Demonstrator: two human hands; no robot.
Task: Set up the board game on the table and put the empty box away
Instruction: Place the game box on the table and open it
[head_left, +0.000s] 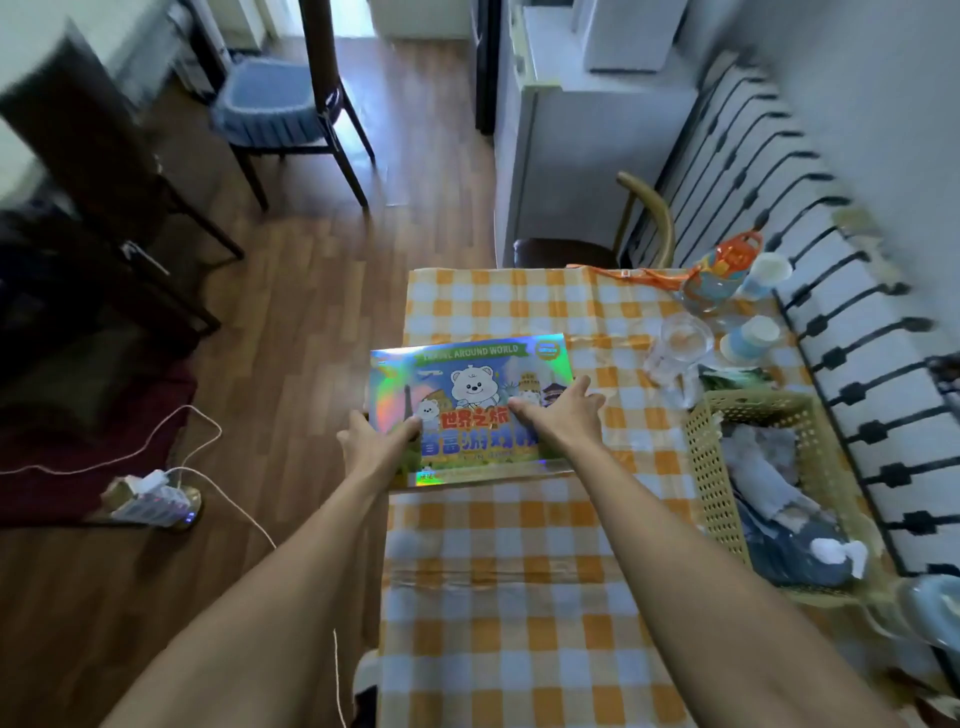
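Note:
A shiny board game box (470, 382) with a white cartoon bear and the words "Travel Around World" lies on the table (498, 587), which has an orange and white checked cloth. The box sits at the table's left edge, slightly overhanging it. My left hand (375, 435) grips the box's left near corner, thumb on the lid. My right hand (558, 410) rests on the lid's right side with fingers spread and fairly straight. The box is closed.
A woven yellow basket (709, 467) of cloth items stands at the right. Behind it are clear glasses (678, 345), paper cups (750, 340) and an orange-lidded bottle (719, 275). A radiator runs along the right wall. Chairs (283, 111), a power strip (153, 501) and cables occupy the wooden floor.

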